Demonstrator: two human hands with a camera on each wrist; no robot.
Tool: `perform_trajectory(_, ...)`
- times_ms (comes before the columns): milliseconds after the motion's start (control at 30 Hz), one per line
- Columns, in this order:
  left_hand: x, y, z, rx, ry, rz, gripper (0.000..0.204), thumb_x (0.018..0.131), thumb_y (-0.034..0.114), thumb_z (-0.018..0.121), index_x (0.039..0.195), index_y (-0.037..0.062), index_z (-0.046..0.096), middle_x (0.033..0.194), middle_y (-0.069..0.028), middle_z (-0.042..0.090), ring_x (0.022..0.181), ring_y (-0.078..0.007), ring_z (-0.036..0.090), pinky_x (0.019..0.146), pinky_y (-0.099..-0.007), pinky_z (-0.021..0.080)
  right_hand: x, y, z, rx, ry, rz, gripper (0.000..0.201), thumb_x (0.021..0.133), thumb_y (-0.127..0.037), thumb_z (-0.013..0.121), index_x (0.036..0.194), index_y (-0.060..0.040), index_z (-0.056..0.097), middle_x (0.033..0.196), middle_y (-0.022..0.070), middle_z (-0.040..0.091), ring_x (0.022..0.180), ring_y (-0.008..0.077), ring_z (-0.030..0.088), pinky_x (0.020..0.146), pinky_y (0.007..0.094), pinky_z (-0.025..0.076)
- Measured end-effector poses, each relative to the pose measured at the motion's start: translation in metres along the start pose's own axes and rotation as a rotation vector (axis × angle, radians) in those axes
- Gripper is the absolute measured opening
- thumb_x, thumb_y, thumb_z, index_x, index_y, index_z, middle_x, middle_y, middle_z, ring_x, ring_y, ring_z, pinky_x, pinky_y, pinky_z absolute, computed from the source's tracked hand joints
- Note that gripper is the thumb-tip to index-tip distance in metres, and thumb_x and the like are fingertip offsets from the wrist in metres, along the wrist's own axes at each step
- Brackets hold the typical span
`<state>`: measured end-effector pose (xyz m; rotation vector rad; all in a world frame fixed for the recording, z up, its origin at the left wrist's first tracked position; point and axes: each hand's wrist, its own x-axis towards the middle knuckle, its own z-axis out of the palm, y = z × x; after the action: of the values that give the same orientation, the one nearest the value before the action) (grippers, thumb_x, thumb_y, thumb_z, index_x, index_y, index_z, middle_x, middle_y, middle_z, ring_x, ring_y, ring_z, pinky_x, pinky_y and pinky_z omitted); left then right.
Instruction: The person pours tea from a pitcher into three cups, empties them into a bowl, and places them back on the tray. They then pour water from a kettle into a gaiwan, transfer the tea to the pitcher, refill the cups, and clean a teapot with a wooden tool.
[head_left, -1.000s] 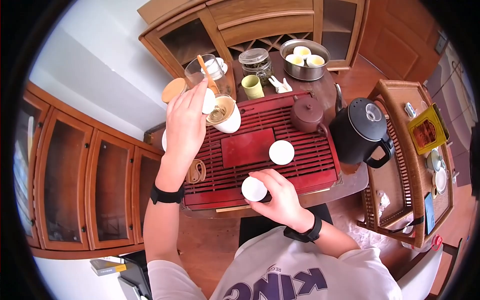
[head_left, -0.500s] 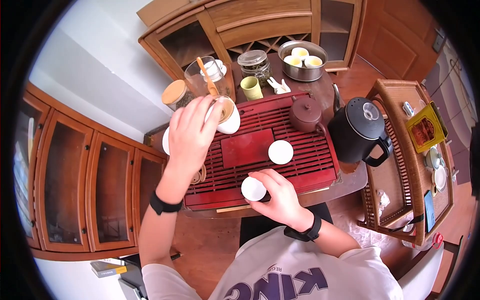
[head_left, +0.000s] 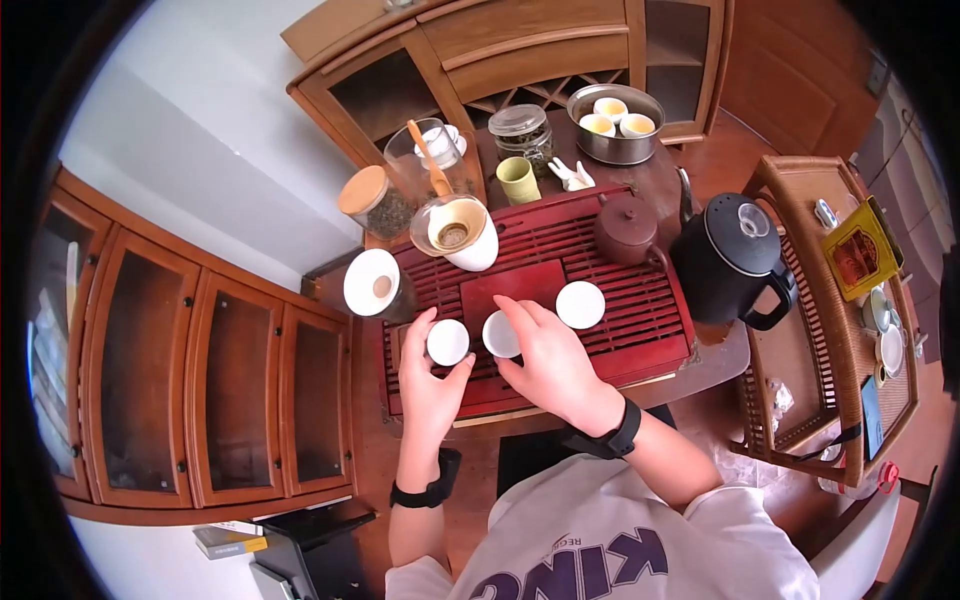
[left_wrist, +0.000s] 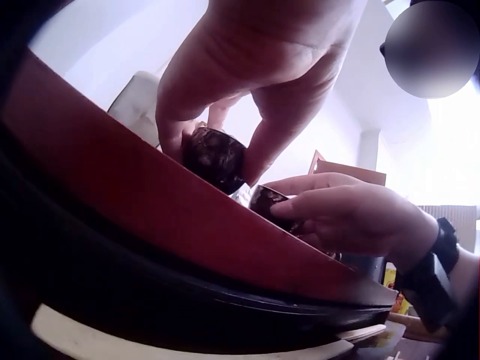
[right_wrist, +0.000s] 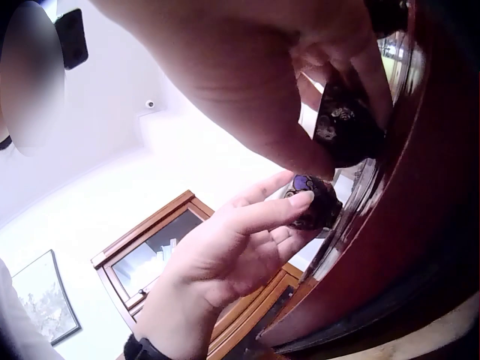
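In the head view three small white-lined cups stand near the front of the red slatted tray (head_left: pixel 640 372). My left hand (head_left: pixel 428 392) grips the left cup (head_left: pixel 448 343) between thumb and fingers. The middle cup (head_left: pixel 501 335) is held by my right hand (head_left: pixel 555 368), whose fingers partly cover it. To its right is the third cup (head_left: pixel 580 305), untouched. Seen from the side in the left wrist view, the left hand's cup (left_wrist: pixel 215 159) has a dark outside and sits at the tray's edge. The right hand's cup (right_wrist: pixel 346 127) is dark outside too.
Behind the left hand are a tall white-rimmed vessel (head_left: pixel 373 283) and a white pitcher with a strainer (head_left: pixel 455 232). A brown teapot (head_left: pixel 626 230) stands at the tray's back right, a black kettle (head_left: pixel 735 260) beside it. Farther back are jars, a green cup (head_left: pixel 517 180) and a metal bowl (head_left: pixel 618 147).
My left hand has come down from beside the strainer to the tray's front, with a cup in its grip. The right hand and its cup stay near the front. The view has shifted slightly.
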<state>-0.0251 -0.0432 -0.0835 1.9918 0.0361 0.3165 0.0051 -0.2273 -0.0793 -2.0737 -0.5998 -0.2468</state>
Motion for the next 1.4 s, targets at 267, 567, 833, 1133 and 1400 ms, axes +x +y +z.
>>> perform_trajectory(267,-0.005,-0.007,0.012,0.122,-0.001,0.081,0.067,0.077,-0.005,0.075,0.138,0.0068,0.050,0.128,-0.0157,0.057,0.119,-0.0304,0.058,0.102,-0.0395,0.047,-0.016,-0.005,-0.001,-0.095,0.057,-0.057,0.065,0.075,-0.003,0.072,0.136,0.0034,0.049,0.125,0.0226,0.059,0.112,0.0407,0.060,0.093,0.0431,0.053)
perform_trajectory(567,-0.014,-0.005,0.023,0.055,-0.019,0.097,0.078,0.080,-0.017,0.064,0.149,0.0062,0.036,0.145,-0.0121,0.041,0.132,-0.0240,0.049,0.109,-0.0381,0.046,-0.027,0.001,-0.060,-0.209,0.304,-0.124,0.053,0.066,0.002,0.073,0.117,-0.0069,0.066,0.123,0.0168,0.058,0.108,0.0371,0.057,0.091,0.0440,0.049)
perform_trajectory(833,-0.028,0.005,0.022,0.156,-0.034,0.184,0.097,0.072,-0.001,0.078,0.154,0.0103,0.027,0.158,-0.0214,0.023,0.147,-0.0381,0.027,0.118,-0.0486,0.030,-0.026,0.023,-0.058,-0.153,0.167,0.038,0.066,0.071,-0.001,0.074,0.133,-0.0066,0.053,0.138,0.0226,0.048,0.124,0.0431,0.050,0.104,0.0464,0.045)
perform_trajectory(1133,-0.025,0.000,0.035,0.250,0.083,0.193,0.097,0.070,0.007,0.086,0.151,0.0076,0.034,0.152,-0.0189,0.033,0.140,-0.0344,0.038,0.115,-0.0465,0.034,-0.031,0.029,-0.038,0.013,0.185,-0.018,0.062,0.074,-0.002,0.075,0.132,-0.0040,0.054,0.125,0.0188,0.057,0.114,0.0388,0.058,0.096,0.0440,0.050)
perform_trajectory(1400,-0.025,0.001,0.042,0.331,0.143,0.238,0.095,0.068,0.023,0.090,0.148,0.0109,0.041,0.154,-0.0258,0.029,0.138,-0.0458,0.037,0.110,-0.0513,0.040,-0.031,0.029,-0.037,-0.033,0.128,-0.070,0.066,0.073,-0.004,0.076,0.135,-0.0053,0.053,0.127,0.0155,0.058,0.115,0.0349,0.059,0.096,0.0429,0.050)
